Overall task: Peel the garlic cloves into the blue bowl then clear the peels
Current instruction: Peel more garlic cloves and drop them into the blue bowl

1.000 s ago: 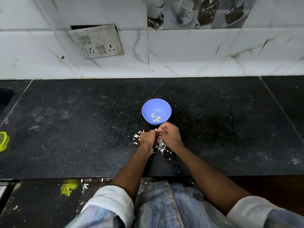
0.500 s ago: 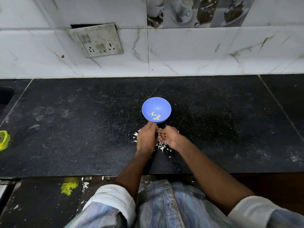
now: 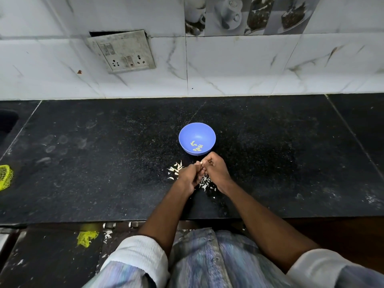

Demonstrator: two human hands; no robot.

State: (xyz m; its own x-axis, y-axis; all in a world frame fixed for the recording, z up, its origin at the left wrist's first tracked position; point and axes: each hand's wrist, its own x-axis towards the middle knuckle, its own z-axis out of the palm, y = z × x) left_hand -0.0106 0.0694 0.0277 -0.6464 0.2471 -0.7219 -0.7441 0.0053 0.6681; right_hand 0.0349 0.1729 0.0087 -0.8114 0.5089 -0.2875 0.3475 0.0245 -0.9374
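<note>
Peels (image 3: 175,170) scattered on counter (image 3: 83,163), uncleared. Left hand (image 3: 190,176) and right hand (image 3: 216,169) together, both pinching a garlic clove (image 3: 201,162) just before blue bowl (image 3: 185,134); several peeled cloves (image 3: 196,146) inside. Judged midway.

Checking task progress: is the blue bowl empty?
No, the blue bowl holds several pale peeled garlic cloves at its bottom.
</note>
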